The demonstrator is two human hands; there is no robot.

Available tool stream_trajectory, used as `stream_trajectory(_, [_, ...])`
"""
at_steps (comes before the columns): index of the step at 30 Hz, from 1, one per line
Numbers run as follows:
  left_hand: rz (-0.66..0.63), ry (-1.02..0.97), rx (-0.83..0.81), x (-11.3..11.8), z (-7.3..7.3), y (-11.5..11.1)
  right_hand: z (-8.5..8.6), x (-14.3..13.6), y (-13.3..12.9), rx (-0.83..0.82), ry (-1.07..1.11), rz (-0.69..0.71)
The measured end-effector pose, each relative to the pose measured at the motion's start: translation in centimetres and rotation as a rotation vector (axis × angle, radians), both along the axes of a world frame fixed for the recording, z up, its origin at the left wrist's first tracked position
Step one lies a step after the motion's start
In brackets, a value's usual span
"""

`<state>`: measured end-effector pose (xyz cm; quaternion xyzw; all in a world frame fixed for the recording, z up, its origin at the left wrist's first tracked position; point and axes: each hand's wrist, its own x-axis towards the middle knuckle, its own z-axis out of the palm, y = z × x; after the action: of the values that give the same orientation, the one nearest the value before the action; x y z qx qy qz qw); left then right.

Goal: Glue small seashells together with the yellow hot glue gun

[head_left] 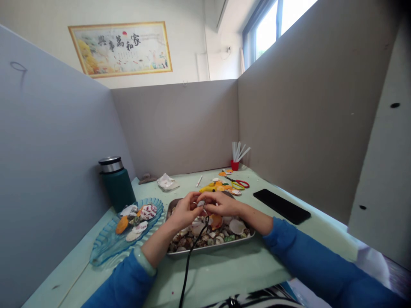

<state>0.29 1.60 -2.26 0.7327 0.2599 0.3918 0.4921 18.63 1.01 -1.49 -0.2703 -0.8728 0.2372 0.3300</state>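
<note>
My left hand (187, 208) and my right hand (221, 202) meet above the far part of a metal tray (212, 248). Their fingers are closed together on a small pale shell (201, 204), largely covered by the fingertips. Under them the tray is filled with mixed seashells (236, 226), some white, some orange, some brown-spotted. A black cable (190, 256) runs from beneath my hands across the tray toward me. Just beyond my fingers lies a yellow glue gun (208, 188), partly hidden among orange and white shells.
To the left, a blue scalloped plate (105, 240) bears several shells beside a green bottle (118, 184). Scissors (239, 184), a red cup (235, 165) of white sticks, a crumpled white packet (168, 182) and a white stick (199, 181) are farther back. A black phone (281, 206) lies right. Partitions enclose the table.
</note>
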Motion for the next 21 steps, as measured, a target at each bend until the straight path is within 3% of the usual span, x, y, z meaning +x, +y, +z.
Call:
stream_trajectory(12, [-0.019,-0.045,-0.06,0.27,0.99,-1.02,0.15,-0.04,-0.05,-0.013,0.023,-0.005])
stream_trajectory(21, [0.01,-0.002,-0.029,0.16,0.63,-0.55,0.2,-0.12,-0.14,-0.018,-0.006,-0.017])
